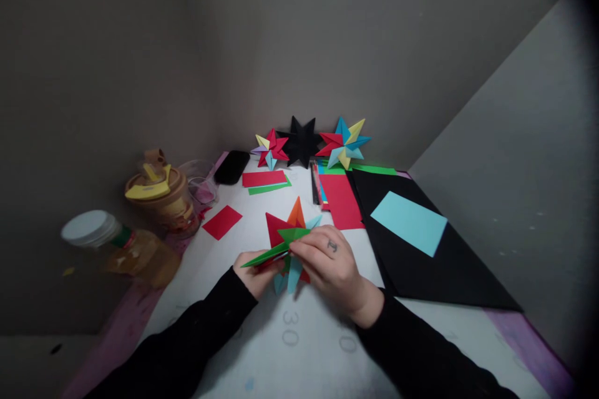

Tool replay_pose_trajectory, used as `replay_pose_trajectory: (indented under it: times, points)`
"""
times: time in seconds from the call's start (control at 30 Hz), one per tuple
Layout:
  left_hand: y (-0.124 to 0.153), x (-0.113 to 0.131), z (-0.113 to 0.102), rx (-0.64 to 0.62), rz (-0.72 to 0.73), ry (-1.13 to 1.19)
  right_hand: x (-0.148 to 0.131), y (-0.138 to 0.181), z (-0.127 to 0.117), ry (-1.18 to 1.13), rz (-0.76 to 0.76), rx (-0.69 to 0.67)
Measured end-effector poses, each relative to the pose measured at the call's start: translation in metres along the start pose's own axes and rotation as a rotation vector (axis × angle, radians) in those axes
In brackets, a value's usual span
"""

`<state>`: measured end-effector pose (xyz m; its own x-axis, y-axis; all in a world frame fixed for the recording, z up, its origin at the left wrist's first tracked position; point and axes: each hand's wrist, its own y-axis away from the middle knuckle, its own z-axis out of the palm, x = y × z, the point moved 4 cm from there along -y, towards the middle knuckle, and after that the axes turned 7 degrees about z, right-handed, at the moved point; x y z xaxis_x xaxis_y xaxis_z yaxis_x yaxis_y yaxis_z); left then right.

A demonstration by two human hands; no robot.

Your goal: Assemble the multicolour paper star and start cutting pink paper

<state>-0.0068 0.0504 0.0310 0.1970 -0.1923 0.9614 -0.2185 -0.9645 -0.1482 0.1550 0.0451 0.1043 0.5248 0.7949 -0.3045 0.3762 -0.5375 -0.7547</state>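
Observation:
Both my hands hold a folded paper star [277, 229] with red, orange, green and light blue points, raised over the white mat. My left hand [256, 271] is closed around its left side, under a long green point; that hand's fingertips are partly hidden behind the paper. From the right, my right hand [334, 265] pinches the star near its middle, thumb and forefinger on the green paper. The light blue points hang below, between the two hands. A red paper rectangle [223, 222] lies to the left of the star.
Finished stars, one multicoloured [271, 148], one black [302, 141] and another multicoloured [345, 142], lean on the wall. Black sheets [449, 274] bear a light blue rectangle [409, 222] at right. A phone [233, 167], a brown cup [163, 199] and a white-capped bottle [140, 259] stand or lie left.

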Motion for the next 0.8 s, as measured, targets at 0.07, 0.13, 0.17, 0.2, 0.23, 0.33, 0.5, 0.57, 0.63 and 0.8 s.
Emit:
replay_pose_trajectory:
  times: [0.07, 0.13, 0.17, 0.2, 0.23, 0.33, 0.5, 0.57, 0.63, 0.8]
  points:
    - [0.001, 0.001, 0.000, 0.009, 0.010, -0.037, 0.001, 0.000, 0.001, -0.017, 0.012, -0.009]
    - [0.001, 0.001, 0.000, 0.006, 0.019, -0.068, 0.003, -0.001, 0.002, -0.029, 0.032, -0.024]
    - [0.001, 0.001, 0.000, 0.002, 0.020, -0.079, 0.004, -0.002, 0.003, -0.039, 0.045, -0.037]
    - [0.001, 0.000, 0.000, -0.003, 0.021, -0.091, 0.005, -0.002, 0.003, -0.051, 0.059, -0.051]
    - [0.002, 0.000, 0.000, -0.010, 0.021, -0.102, 0.006, -0.003, 0.004, -0.069, 0.069, -0.065]
    - [0.002, -0.003, 0.001, -0.016, 0.016, -0.126, 0.008, -0.005, 0.004, -0.128, 0.075, -0.106]
    - [0.002, -0.006, 0.003, 0.000, 0.032, -0.111, 0.010, -0.009, 0.003, -0.143, 0.057, -0.144]
    - [0.002, -0.006, 0.003, -0.003, 0.044, -0.122, 0.011, -0.009, 0.003, -0.149, 0.056, -0.168]
    - [0.002, -0.006, 0.003, -0.019, 0.051, -0.136, 0.011, -0.009, 0.004, -0.159, 0.056, -0.204]
    - [0.001, -0.004, 0.004, -0.070, 0.068, -0.181, 0.012, -0.007, 0.007, -0.107, 0.092, -0.263]
